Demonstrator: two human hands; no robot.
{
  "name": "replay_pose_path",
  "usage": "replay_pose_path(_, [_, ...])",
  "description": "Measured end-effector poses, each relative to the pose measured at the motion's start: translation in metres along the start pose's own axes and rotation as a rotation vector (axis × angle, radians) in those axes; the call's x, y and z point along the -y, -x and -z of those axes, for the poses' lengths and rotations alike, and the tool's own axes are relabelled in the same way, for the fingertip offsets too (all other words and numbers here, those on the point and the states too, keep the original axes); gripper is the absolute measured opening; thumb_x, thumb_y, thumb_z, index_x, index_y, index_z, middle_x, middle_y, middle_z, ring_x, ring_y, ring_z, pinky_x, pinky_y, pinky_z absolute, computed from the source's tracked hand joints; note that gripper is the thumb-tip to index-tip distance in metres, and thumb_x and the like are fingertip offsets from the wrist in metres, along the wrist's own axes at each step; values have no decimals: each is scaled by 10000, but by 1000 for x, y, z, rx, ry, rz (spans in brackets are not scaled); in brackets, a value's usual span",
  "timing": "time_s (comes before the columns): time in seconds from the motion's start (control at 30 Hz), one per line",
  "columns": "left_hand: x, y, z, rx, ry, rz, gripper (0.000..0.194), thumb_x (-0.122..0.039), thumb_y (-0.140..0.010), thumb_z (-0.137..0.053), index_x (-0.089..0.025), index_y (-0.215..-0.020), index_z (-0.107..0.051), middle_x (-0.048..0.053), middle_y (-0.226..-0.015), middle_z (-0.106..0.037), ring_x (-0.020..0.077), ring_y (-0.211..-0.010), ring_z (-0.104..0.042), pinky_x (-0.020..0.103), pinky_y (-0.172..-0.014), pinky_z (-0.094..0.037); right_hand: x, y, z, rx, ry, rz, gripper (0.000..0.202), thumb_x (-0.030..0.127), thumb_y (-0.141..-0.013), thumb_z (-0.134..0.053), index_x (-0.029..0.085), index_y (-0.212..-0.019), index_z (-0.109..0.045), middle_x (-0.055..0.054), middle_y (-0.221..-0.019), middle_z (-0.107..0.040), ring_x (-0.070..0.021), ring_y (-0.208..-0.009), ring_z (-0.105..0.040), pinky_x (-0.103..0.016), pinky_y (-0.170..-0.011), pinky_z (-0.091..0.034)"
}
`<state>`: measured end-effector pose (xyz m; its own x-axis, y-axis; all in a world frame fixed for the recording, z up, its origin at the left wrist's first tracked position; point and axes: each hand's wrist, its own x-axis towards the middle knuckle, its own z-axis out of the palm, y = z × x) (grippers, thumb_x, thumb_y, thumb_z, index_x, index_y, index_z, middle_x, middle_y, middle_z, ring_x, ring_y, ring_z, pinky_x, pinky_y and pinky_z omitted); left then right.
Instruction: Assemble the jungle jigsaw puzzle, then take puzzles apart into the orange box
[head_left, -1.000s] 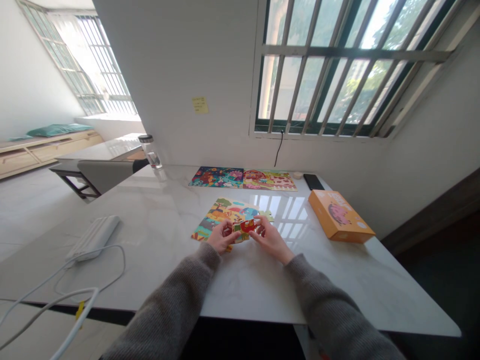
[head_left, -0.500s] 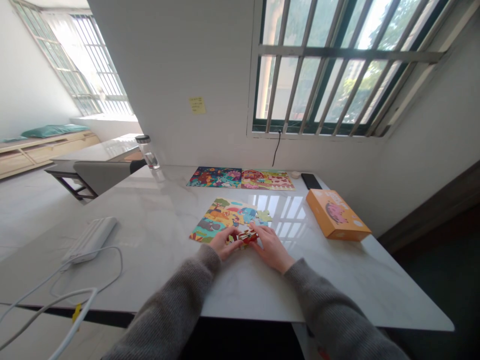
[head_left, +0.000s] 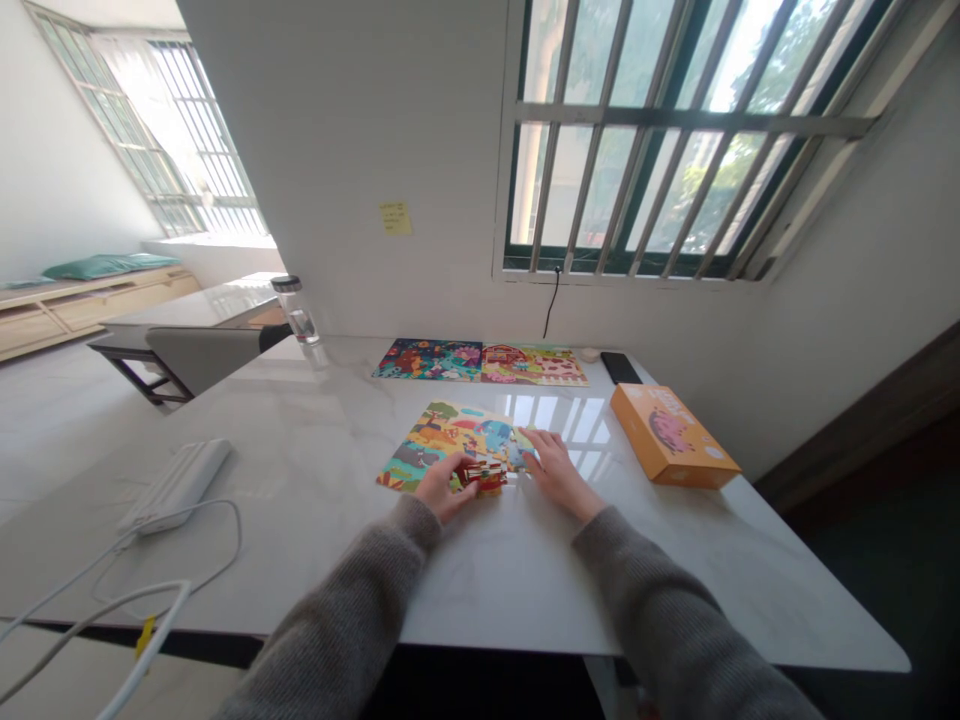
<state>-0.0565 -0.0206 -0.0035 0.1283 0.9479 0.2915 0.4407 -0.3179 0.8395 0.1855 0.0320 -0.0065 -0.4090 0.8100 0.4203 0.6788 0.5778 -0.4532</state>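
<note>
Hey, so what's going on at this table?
Someone is working on a puzzle. Their left hand holds a stack of pieces over its near edge, and their right hand is at its right side. Whether that hand grips a piece is hard to tell. Two colorful pictures lie side by side by the wall, and an orange box sits to the right.
</note>
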Motion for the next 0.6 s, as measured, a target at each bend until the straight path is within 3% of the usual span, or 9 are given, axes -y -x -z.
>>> replay_pose_path(0.13, [0,-1,1,5,14,21,240,-270,-709,-730,-202,-931,-665,22,-826,-705,192,-750,-618,323,-764,-483,-22,-6,1,155,131,-46,534,267,-875,-626,220,-1397,-520,-116,-1213,-580,-295,-1133,-483,-453,-1005,-414])
replay_pose_path(0.3, [-3,-1,3,12,14,33,237,-301,-717,-722,-206,-927,-673,16,-795,-699,176,-702,-595,303,-716,-470,-21,-3,2,177,58,-90,619,282,-761,-761,207,-1346,-572,-87,-1065,-552,-253,-1033,-531,-378,-945,-455])
replay_pose_path(0.47, [-1,-2,3,-1,52,44,285,-356,-708,-745,-209,-943,-679,10,-756,-691,162,-645,-560,298,-677,-452,-8,2,21,147,-286,-157,242,305,-842,-657,194,-1056,-676,-30,-899,-557,-175,-817,-568,-315,-782,-493])
replay_pose_path(0.6, [1,-2,2,-11,95,74,317,-387,-701,-756,-202,-950,-687,-4,-692,-661,145,-593,-525,277,-615,-431,10,5,34,278,-685,-187,292,427,-884,-612,204,-1071,-633,-10,-802,-626,-162,-712,-579,-286,-644,-476])
